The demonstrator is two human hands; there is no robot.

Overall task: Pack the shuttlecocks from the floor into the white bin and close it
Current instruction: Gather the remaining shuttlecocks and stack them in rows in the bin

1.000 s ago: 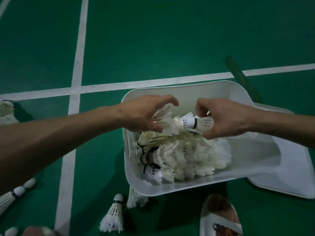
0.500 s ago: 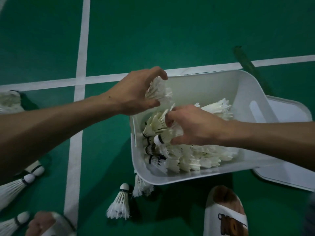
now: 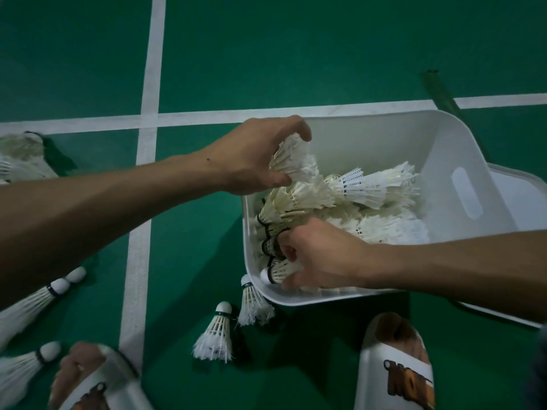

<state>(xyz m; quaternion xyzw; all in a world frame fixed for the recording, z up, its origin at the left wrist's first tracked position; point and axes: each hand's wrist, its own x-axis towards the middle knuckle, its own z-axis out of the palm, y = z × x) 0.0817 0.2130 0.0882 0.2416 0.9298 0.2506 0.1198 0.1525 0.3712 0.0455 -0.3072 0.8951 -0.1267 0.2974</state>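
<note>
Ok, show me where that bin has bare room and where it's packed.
Free: the bare strip inside the white bin along its far wall, and the right end beside the handle slot. Crowded: the near-left corner, where the right hand holds a shuttlecock among the pile, and the left rim, where the left hand grips a stack.

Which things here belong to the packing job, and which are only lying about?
Job: bin; packed shuttlecocks; loose shuttlecocks; lid; left hand and right hand, each gripping shuttlecocks.
Lying about: worn slippers; court lines; dark strip.
</note>
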